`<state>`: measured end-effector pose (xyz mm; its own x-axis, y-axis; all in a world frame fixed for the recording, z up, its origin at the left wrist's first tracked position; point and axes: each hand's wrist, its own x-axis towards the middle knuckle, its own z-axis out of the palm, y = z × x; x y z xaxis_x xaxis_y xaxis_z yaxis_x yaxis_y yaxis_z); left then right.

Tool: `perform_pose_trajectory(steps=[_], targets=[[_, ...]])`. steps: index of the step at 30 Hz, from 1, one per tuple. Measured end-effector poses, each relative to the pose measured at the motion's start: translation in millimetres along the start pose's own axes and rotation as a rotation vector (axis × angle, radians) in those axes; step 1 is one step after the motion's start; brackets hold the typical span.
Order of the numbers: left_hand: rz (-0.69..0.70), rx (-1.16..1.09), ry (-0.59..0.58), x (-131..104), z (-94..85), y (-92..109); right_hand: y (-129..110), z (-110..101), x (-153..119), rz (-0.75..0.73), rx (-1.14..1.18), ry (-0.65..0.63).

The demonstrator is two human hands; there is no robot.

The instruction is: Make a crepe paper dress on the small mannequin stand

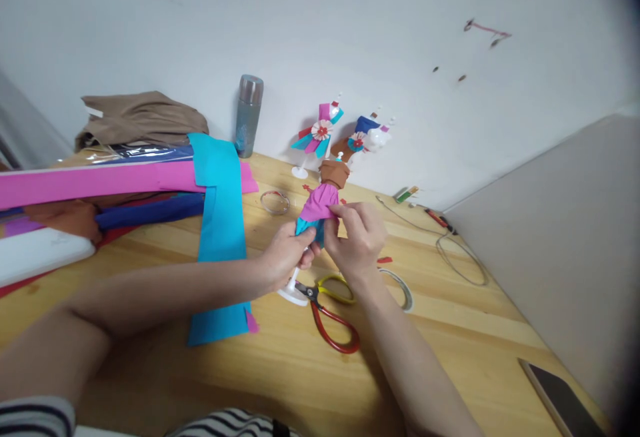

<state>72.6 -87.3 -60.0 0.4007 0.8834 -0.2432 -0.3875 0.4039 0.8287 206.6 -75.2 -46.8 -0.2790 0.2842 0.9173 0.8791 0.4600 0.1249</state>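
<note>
A small dress form on a white round base (pixel 293 295) is wrapped in brown cloth (pixel 334 174) at the top, pink fabric (pixel 320 202) below that, and blue fabric at its lower part. My left hand (pixel 289 250) is closed around the lower part, its thumb pressed on the blue. From the right, my right hand (pixel 357 234) pinches the edge of the pink fabric, fingertips together. The form leans away from me. Under my hands lie scissors (pixel 334 330) with one red and one yellow handle, blades near the base.
Two decorated mini dress forms (pixel 321 130) (pixel 367 134) stand behind, by the wall. A flask (pixel 249 117) and a pile of fabric, with a blue strip (pixel 223 224), are at left. A tape roll (pixel 403 287), cable (pixel 463 260) and phone (pixel 565 400) lie at right.
</note>
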Motion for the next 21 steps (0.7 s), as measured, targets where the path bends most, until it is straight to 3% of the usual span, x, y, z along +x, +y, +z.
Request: perform_pose_trajectory(steps=[7, 21], targets=[[0.007, -0.035, -0.020, -4, 3.9, 8, 1, 0, -3, -0.061, 0.030, 0.104], [0.052, -0.137, -0.083, -1, 2.4, 14, 1, 0, 0, -0.145, -0.045, 0.086]])
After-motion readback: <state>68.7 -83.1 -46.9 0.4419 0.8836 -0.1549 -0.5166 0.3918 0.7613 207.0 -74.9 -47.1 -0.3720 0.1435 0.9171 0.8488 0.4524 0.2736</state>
